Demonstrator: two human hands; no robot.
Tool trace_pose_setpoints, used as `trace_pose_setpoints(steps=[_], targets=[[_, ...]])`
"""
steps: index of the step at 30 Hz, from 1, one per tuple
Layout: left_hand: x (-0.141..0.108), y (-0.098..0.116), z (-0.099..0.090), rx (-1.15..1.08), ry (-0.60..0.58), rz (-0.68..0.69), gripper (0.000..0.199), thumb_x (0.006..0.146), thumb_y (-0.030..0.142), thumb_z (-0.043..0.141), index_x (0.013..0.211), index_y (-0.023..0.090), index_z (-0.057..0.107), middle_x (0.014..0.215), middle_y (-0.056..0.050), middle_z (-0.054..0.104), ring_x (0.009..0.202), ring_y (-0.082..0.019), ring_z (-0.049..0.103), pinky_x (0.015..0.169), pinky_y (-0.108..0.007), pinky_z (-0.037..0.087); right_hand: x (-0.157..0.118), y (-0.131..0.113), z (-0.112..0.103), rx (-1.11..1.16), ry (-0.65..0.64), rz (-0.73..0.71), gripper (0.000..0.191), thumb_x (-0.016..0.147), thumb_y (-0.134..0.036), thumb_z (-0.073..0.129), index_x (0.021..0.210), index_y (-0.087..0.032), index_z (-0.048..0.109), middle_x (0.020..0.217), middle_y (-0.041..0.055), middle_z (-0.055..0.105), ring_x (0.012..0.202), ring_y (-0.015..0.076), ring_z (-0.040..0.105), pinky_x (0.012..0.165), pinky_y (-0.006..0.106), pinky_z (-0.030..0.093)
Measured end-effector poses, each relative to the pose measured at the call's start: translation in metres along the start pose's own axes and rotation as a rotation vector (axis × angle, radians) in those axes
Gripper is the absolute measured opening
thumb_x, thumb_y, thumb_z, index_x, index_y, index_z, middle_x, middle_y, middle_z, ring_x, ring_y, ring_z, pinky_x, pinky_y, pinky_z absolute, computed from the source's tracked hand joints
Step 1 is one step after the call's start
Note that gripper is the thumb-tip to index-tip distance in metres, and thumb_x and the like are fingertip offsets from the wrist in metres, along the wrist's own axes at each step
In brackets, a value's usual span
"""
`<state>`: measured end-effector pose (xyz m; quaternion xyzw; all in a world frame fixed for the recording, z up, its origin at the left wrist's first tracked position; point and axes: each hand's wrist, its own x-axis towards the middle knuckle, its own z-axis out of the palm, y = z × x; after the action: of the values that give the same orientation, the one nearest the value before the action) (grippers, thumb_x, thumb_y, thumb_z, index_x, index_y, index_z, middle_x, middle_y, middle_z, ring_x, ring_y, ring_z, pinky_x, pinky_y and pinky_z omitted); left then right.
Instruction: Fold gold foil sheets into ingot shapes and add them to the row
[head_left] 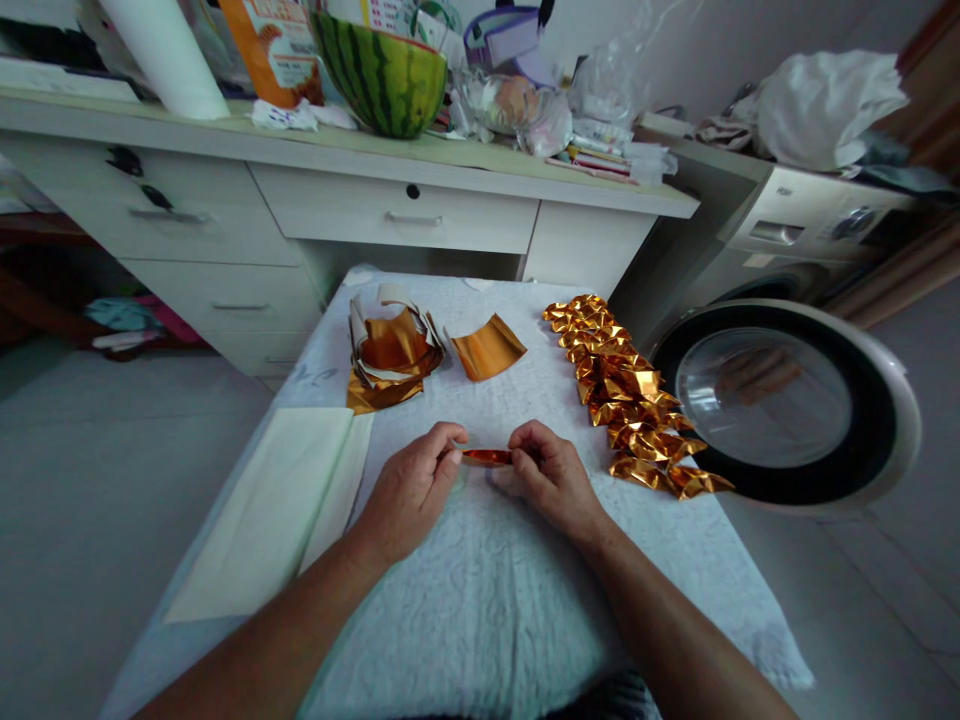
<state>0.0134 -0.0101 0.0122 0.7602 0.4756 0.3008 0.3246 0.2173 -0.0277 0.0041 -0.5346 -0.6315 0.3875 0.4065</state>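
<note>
Between my two hands a narrow folded strip of shiny gold foil paper (pixel 486 457) stretches sideways above the cloth-covered table. My left hand (pixel 418 487) pinches its left end, and my right hand (pixel 553 480) pinches the right end with thumb and curled fingers. Beyond them lies a single curved gold sheet (pixel 489 348). To its left sits a curled stack of gold and white sheets (pixel 394 345). Rows of folded gold foil pieces (pixel 626 385) run along the table's right side.
Large pale paper sheets (pixel 270 510) lie at the table's left. Behind stands a white drawer counter (pixel 420 215) holding a watermelon piece (pixel 382 80), an orange packet (pixel 274 50) and plastic bags. A washing machine's open round door (pixel 787 400) is at the right.
</note>
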Motion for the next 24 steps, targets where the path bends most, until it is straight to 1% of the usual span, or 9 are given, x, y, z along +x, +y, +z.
trace_pose_setpoints(steps=[3,6,8,10,12,16,20,22,24], targets=[[0.0,0.001,-0.002,-0.033,-0.061,0.019,0.02,0.096,0.031,0.037,0.1,0.021,0.054,0.077,0.002,0.059,0.072,-0.016,0.058,0.069,-0.027,0.041,0.001,0.001,-0.002,0.117,-0.019,0.057,0.005,0.083,-0.025,0.05,0.083,-0.02,0.052,0.061,-0.0062,0.045,0.052,0.0086,0.039,0.049,0.02,0.03],[0.0,0.0,-0.002,-0.14,-0.132,0.001,0.021,0.096,0.033,0.038,0.096,0.021,0.056,0.072,0.003,0.055,0.068,-0.014,0.055,0.065,-0.026,0.04,0.003,0.001,-0.004,0.232,-0.034,0.125,0.011,0.082,-0.031,0.054,0.084,-0.02,0.051,0.06,-0.0066,0.045,0.051,0.0084,0.039,0.047,0.02,0.029],[0.001,-0.001,-0.002,-0.239,-0.167,-0.03,0.019,0.094,0.033,0.043,0.098,0.021,0.057,0.077,0.002,0.058,0.072,-0.014,0.056,0.067,-0.026,0.041,0.004,0.002,-0.004,0.305,-0.039,0.15,0.016,0.082,-0.035,0.056,0.086,-0.02,0.051,0.059,-0.0071,0.045,0.05,0.0081,0.039,0.047,0.02,0.029],[0.002,-0.002,-0.001,-0.351,-0.211,-0.059,0.016,0.09,0.031,0.05,0.1,0.02,0.057,0.086,0.0,0.062,0.079,-0.016,0.058,0.071,-0.027,0.043,0.006,0.003,-0.005,0.364,-0.044,0.165,0.022,0.082,-0.039,0.059,0.088,-0.019,0.051,0.059,-0.0074,0.046,0.049,0.0079,0.039,0.047,0.02,0.029],[0.003,-0.002,0.0,-0.478,-0.27,-0.096,0.019,0.086,0.03,0.056,0.102,0.019,0.058,0.094,-0.002,0.064,0.085,-0.017,0.06,0.074,-0.028,0.044,0.006,0.004,-0.005,0.399,-0.044,0.183,0.026,0.083,-0.042,0.061,0.09,-0.019,0.053,0.059,-0.0068,0.047,0.05,0.0079,0.04,0.048,0.02,0.029],[0.004,-0.005,0.002,-0.724,-0.359,-0.229,0.033,0.08,0.032,0.064,0.108,0.018,0.057,0.096,-0.005,0.068,0.08,-0.016,0.061,0.067,-0.026,0.042,0.007,0.004,-0.008,0.411,-0.035,0.222,0.031,0.083,-0.047,0.064,0.091,-0.017,0.061,0.062,-0.005,0.049,0.053,0.0076,0.041,0.048,0.02,0.027],[0.004,-0.004,0.001,-0.837,-0.357,-0.339,0.039,0.075,0.033,0.07,0.109,0.017,0.059,0.095,-0.004,0.069,0.074,-0.014,0.06,0.065,-0.025,0.04,0.007,0.003,-0.014,0.45,-0.074,0.256,0.032,0.084,-0.048,0.064,0.087,-0.016,0.067,0.062,-0.0037,0.049,0.054,0.0069,0.04,0.049,0.02,0.026],[0.005,-0.004,-0.001,-0.857,-0.329,-0.364,0.038,0.073,0.032,0.072,0.107,0.017,0.062,0.092,-0.004,0.07,0.073,-0.014,0.059,0.065,-0.025,0.04,0.006,0.004,-0.018,0.499,-0.113,0.268,0.032,0.084,-0.047,0.065,0.087,-0.016,0.069,0.063,-0.0025,0.053,0.055,0.0069,0.041,0.05,0.02,0.028],[0.006,-0.004,-0.002,-0.864,-0.3,-0.381,0.038,0.071,0.03,0.074,0.106,0.016,0.063,0.087,-0.003,0.069,0.071,-0.013,0.058,0.065,-0.025,0.04,0.005,0.006,-0.022,0.565,-0.161,0.272,0.03,0.083,-0.045,0.068,0.091,-0.016,0.07,0.067,-0.0013,0.057,0.057,0.007,0.044,0.053,0.019,0.032]])
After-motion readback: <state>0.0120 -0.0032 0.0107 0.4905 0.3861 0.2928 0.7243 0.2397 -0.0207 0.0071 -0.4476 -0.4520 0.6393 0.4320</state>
